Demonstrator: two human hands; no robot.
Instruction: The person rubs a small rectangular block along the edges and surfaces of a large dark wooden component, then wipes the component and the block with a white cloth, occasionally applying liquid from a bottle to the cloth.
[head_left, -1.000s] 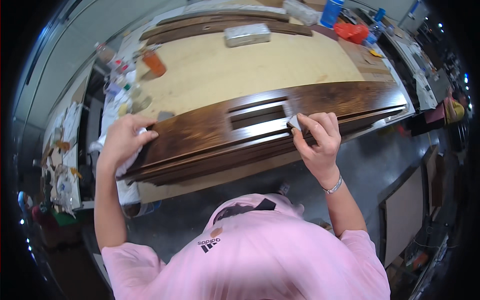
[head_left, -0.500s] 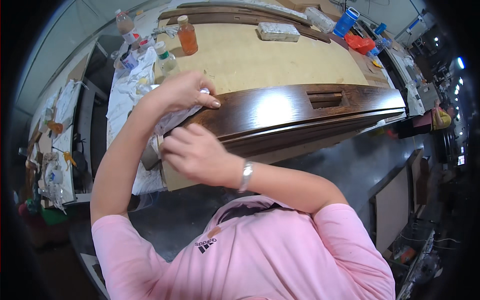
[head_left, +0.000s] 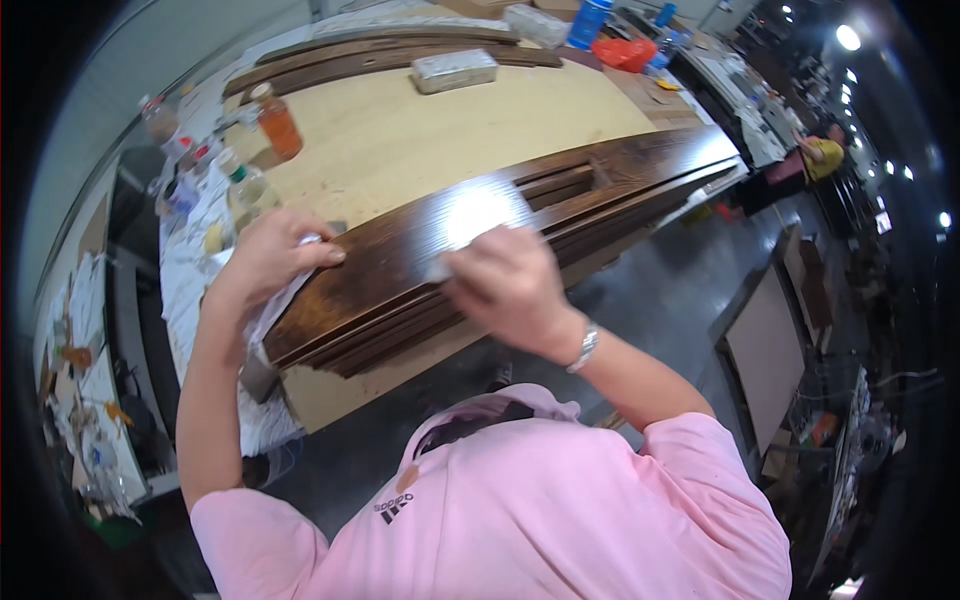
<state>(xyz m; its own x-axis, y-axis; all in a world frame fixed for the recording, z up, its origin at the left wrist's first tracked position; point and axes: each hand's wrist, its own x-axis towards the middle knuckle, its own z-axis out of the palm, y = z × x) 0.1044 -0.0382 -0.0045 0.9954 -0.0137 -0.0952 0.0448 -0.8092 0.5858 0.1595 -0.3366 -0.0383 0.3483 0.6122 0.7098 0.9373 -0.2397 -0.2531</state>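
Note:
A long dark-brown wooden board with a glossy face lies at a slant in front of me, on top of more dark boards. At its left end rests my left hand, fingers bent around a crumpled white cloth. My right hand, smeared by motion, is curled over the board's near edge, left of the rectangular slot. A small pale piece pokes out at its fingertips; its kind is too blurred to tell.
Beyond the left hand stand an orange-liquid bottle and a clear bottle. A wrapped pale block sits near dark strips. A blue bottle and red bag are farther off. Another person stands at the right.
My right hand has moved right along the board, away from the left hand. The left hand stays at the board's left end. The view has shifted, so the scene sits farther left.

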